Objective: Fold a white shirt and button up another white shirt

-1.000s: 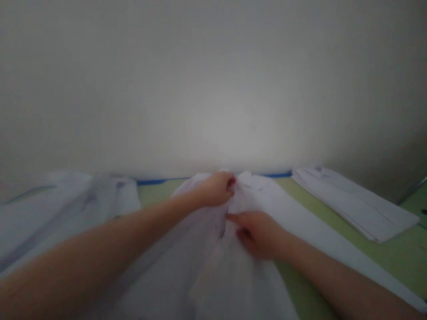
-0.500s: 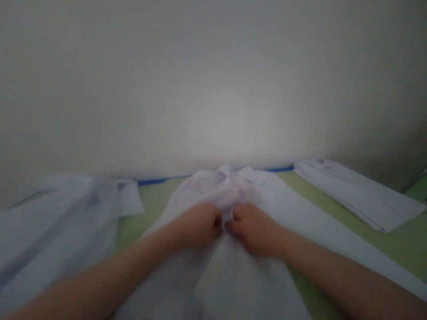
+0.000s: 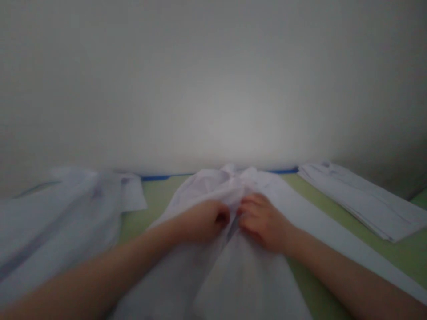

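Observation:
A white long-sleeved garment [image 3: 260, 280], a shirt or light coat, is spread across the middle with its top towards the wall. Its front edges part in a narrow gap between my two hands. With curled fingers, my left hand [image 3: 210, 220] grips the cloth left of this gap. Just across from it, my right hand [image 3: 262, 222] has its bent fingers closed on the other edge, near the upper front. The fingertips of both hands are blurred and partly hidden, and buttons cannot be made out.
Another white garment [image 3: 60, 231] lies loosely on the left. A folded white stack of cloth [image 3: 360, 200] rests at the right. Under them is a green table surface [image 3: 320, 191] with a blue strip [image 3: 155, 178] along its back, against a pale wall [image 3: 213, 89].
My hands have moved slightly apart, and the gap in the garment's front has widened between them. The right hand's fingers have shifted up and right, less tightly curled. The view has shifted slightly.

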Motion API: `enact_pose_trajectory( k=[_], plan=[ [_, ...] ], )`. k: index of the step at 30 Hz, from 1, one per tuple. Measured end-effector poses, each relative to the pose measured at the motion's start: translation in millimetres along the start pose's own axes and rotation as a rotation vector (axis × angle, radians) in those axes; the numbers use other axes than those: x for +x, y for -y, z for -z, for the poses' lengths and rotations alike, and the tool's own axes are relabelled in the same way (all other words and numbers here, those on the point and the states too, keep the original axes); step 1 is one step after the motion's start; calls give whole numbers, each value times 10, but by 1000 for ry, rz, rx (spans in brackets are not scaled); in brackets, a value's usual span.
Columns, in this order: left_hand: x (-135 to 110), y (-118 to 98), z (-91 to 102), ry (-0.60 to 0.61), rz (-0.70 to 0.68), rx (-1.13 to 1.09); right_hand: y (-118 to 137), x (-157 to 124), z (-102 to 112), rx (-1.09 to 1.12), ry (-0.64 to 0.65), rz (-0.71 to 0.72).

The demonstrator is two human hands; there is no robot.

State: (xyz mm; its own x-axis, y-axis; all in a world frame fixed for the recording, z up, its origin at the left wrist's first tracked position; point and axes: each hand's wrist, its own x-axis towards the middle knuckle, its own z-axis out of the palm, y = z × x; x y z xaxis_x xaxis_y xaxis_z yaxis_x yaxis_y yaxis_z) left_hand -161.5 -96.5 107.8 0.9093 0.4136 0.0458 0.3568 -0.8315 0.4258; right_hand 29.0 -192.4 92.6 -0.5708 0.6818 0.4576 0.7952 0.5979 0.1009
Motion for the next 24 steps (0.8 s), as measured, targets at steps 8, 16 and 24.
enact_pose_trajectory(
  k=[8,16,24],
  plan=[
    [-43,-185,-2,-3,28,-86,30,15,-53,19,-59,54],
    [-21,-161,-56,31,45,-182,40,8,-78,37,-63,121],
    [-5,-133,-123,12,71,-261,28,-19,-130,42,-99,139]
  ],
)
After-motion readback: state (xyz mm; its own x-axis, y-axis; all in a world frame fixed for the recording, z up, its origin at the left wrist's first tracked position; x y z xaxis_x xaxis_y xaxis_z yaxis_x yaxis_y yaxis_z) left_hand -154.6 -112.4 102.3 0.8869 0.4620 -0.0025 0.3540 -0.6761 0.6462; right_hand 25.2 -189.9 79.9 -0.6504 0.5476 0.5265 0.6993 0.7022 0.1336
